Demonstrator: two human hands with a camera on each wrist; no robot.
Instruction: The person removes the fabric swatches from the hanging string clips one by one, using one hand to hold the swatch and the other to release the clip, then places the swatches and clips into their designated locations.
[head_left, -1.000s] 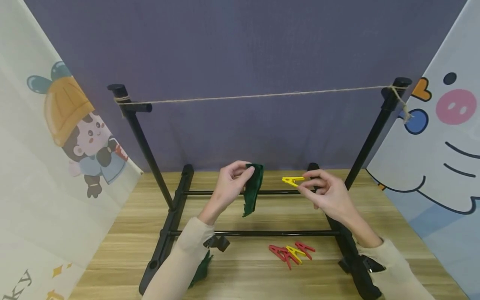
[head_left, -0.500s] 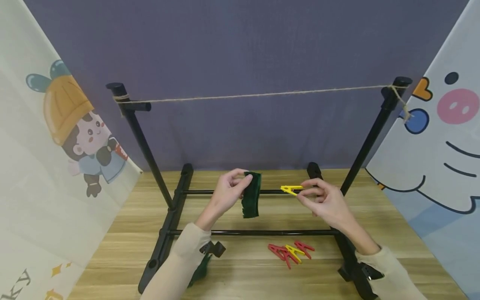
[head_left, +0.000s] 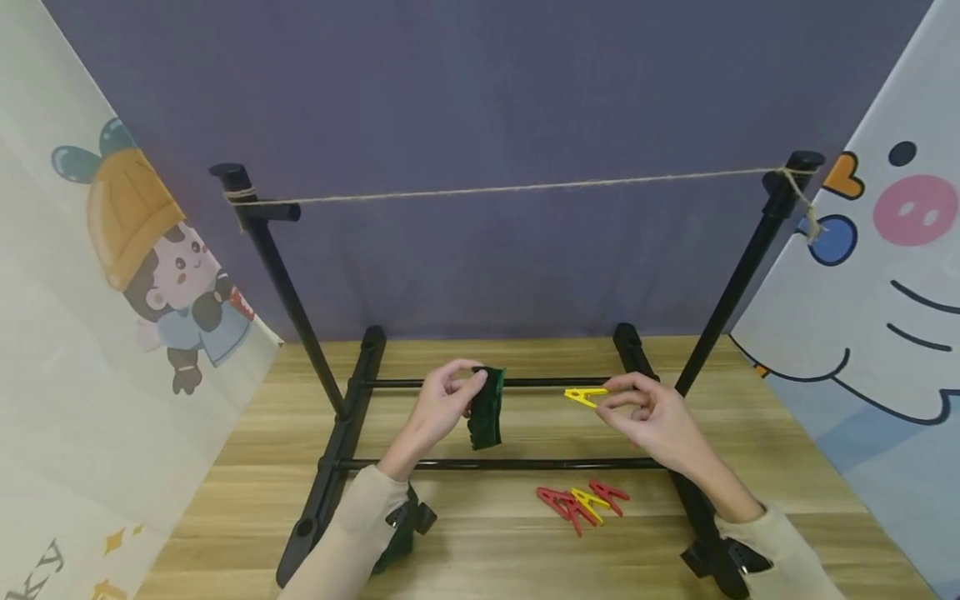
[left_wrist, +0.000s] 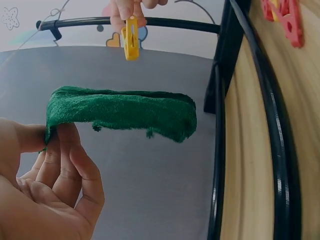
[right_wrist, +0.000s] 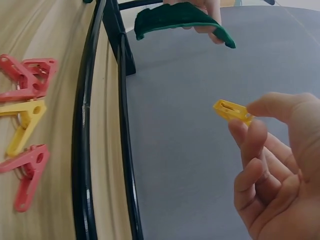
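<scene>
My left hand point(head_left: 438, 408) pinches a dark green strip of cloth point(head_left: 487, 410) by its upper corner between thumb and fingers, and the strip hangs down. In the left wrist view the cloth point(left_wrist: 125, 112) looks fuzzy, folded and frayed along one edge. To its right, my right hand point(head_left: 656, 421) pinches a yellow clothespin point(head_left: 583, 396) by its handle ends, its nose pointing left at the cloth. The right wrist view shows thumb and fingertips on the clothespin point(right_wrist: 232, 111). Both hands are below a twine line point(head_left: 480, 190) strung between two black posts.
The black frame has posts point(head_left: 288, 304) left and right and two crossbars point(head_left: 525, 464) low over the wooden table point(head_left: 480, 542). Several red clothespins point(head_left: 555, 500) and a yellow one lie in front. Another green cloth point(head_left: 397, 546) lies partly behind the left forearm.
Both hands have come down, the left one also drifting left with the green cloth. Each keeps its pinch on what it holds. The clothespins on the table have not moved.
</scene>
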